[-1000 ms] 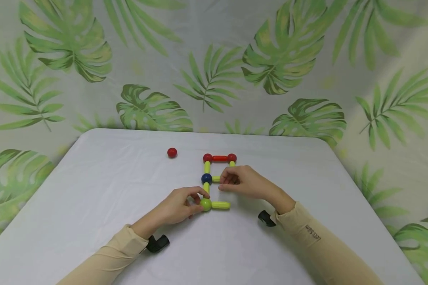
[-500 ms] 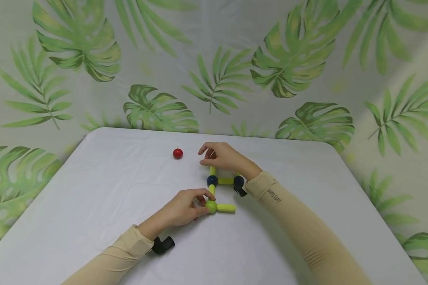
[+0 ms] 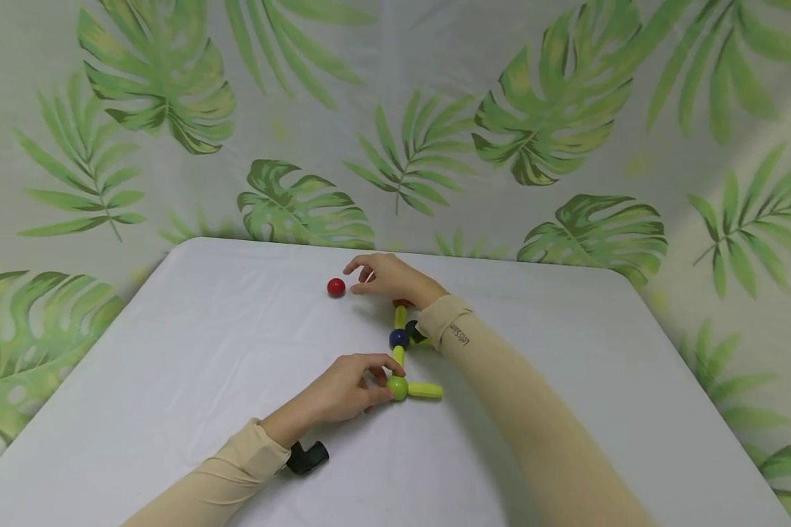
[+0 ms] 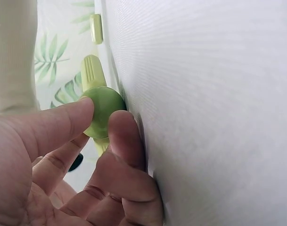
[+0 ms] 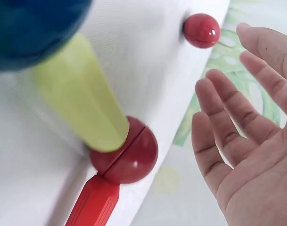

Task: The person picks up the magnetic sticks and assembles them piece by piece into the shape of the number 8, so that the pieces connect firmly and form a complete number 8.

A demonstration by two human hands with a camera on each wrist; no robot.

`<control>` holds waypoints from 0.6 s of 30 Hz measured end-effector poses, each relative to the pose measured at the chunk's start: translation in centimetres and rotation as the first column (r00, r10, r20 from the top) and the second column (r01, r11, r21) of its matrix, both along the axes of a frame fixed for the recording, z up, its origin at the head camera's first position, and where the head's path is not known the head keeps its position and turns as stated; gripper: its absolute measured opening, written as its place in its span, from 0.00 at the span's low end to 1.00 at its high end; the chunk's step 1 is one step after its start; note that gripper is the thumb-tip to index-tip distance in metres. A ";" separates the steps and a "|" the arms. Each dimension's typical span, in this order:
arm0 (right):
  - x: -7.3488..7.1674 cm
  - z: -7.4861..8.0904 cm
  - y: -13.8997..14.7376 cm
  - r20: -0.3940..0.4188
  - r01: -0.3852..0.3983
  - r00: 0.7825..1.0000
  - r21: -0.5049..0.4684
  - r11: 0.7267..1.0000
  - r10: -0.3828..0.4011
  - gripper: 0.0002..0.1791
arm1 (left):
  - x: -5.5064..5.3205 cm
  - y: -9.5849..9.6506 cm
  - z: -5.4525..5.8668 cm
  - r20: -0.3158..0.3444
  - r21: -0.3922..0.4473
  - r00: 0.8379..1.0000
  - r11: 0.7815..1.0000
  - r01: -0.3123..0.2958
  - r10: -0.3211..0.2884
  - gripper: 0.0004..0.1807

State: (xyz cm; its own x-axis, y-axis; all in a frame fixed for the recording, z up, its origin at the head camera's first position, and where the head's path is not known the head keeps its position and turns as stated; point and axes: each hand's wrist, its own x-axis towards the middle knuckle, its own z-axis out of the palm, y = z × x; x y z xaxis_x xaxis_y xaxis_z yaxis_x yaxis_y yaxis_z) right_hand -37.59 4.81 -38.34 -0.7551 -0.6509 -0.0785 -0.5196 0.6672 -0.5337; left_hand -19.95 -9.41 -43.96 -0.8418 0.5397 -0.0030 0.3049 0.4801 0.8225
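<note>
My left hand pinches a green ball between thumb and fingers, close up in the left wrist view. From that ball one yellow-green stick points right, and another runs up to a blue ball. A further yellow-green stick joins the blue ball to a red ball, which also bears a red stick. Just right of a loose red ball, my right hand hovers with fingers spread, not touching it. The right forearm hides part of the built frame.
A white cloth-covered table lies beneath everything, its back edge just beyond the loose ball. Behind hangs a leaf-patterned cloth. A black wrist-worn device sits under the left wrist.
My right hand has moved left and away across the built frame, from its right side to beside the loose red ball. The left hand stays on the green ball. The head view has shifted slightly.
</note>
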 end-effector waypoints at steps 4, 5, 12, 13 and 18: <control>-0.5 -0.2 -1.0 0.004 -0.015 1.000 0.049 0.999 0.015 0.25 | 0.0 0.0 0.0 0.005 0.001 1.000 1.000 0.002 -0.002 0.13; -0.6 -0.3 -1.3 0.005 -0.017 1.000 0.064 0.998 0.016 0.26 | 0.0 0.0 0.0 0.006 0.001 1.000 1.000 0.003 -0.003 0.13; -0.7 -0.5 -2.9 0.011 -0.005 1.000 0.141 0.990 0.004 0.28 | 0.0 -0.1 0.0 0.018 0.010 1.000 1.000 0.001 -0.001 0.13; -0.6 -0.4 -3.0 0.014 -0.001 1.000 0.145 0.990 -0.001 0.29 | 0.0 -0.1 0.0 0.019 0.010 1.000 1.000 0.001 -0.001 0.14; -0.3 -0.4 -3.8 0.010 0.010 1.000 0.176 0.984 -0.011 0.27 | -0.1 -0.1 -0.1 0.019 0.013 1.000 1.000 0.001 -0.001 0.14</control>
